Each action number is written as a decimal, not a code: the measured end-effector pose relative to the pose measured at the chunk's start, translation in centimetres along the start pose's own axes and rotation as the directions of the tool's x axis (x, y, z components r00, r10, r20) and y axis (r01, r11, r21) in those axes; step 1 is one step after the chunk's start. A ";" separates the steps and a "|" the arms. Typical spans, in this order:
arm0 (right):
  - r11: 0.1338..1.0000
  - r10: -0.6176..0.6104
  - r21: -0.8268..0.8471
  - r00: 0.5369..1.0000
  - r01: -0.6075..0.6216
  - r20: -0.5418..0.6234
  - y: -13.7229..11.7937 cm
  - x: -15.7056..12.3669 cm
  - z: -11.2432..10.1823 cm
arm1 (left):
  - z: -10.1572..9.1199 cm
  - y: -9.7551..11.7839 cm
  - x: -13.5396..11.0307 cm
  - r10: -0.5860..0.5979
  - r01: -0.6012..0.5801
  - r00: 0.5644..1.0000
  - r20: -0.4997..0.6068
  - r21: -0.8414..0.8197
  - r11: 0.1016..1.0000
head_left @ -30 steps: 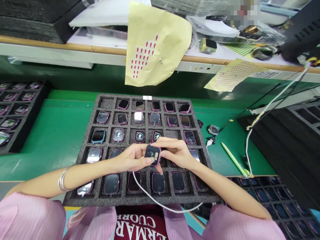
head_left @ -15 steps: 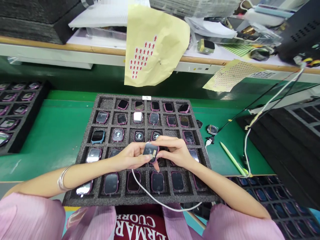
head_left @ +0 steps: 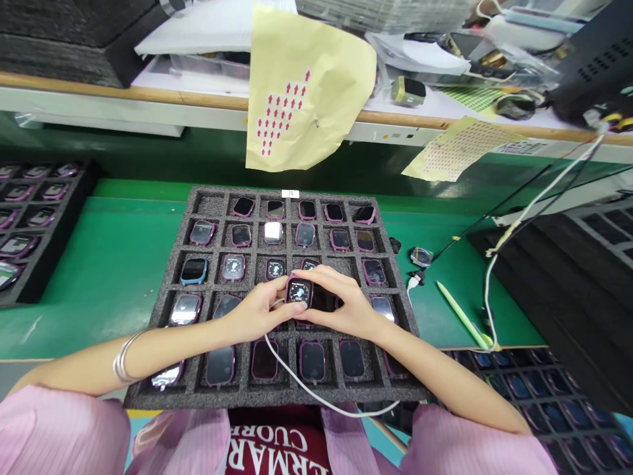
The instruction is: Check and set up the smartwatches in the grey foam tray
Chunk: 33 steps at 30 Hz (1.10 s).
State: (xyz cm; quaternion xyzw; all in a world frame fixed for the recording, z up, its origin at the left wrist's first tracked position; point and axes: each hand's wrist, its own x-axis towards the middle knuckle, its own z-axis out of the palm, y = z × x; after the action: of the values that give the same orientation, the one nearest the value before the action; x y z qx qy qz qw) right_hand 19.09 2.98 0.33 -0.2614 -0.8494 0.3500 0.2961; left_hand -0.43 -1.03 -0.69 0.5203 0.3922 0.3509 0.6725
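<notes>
A purple-framed smartwatch case (head_left: 299, 292), without a strap, is held over the middle of the foam tray (head_left: 277, 398). Its screen is lit with a dial. My left hand (head_left: 257, 309) grips its left side, thumb on the lower edge of the screen. Fingers of my right hand (head_left: 349, 300) close on its top and lower right edges. A white cable (head_left: 301, 389) runs from under my left hand toward the lower right; its end is hidden behind the hand and watch. Around them, the tray's compartments hold many similar watch cases, including a blue one (head_left: 194, 270).
Another watch tray (head_left: 54, 264) stands at the left. On the right lie a green pen (head_left: 462, 315), a small round clear-cased device (head_left: 421, 256) and stacked black foam trays (head_left: 554, 316). A yellow sticker sheet (head_left: 311, 92) hangs from the cluttered shelf (head_left: 198, 99).
The watch's screen has gone from dark to a lit dial, and the watch is turned more squarely upward. My fingers have shifted around its edges.
</notes>
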 end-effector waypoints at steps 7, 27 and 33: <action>0.943 -0.063 -0.325 0.998 0.066 0.020 -0.4 0.1 -0.5 | -0.1 -0.5 0.1 -0.011 0.011 1.000 0.002 0.039 0.999; 0.878 -0.108 -0.468 0.994 0.100 0.009 -1.1 0.1 0.2 | 0.1 -1.0 0.0 -0.050 0.049 0.999 0.010 0.055 0.997; 0.906 -0.125 -0.414 0.989 0.083 -0.075 -0.7 0.1 1.0 | 0.0 -0.9 -0.1 -0.011 0.010 1.000 0.007 0.016 1.000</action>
State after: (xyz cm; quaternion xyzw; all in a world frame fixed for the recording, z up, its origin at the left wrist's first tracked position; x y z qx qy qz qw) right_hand 18.21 2.15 0.33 -0.2893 -0.9007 0.1344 0.2950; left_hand -0.39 -1.29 -1.55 0.5251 0.3953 0.3422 0.6715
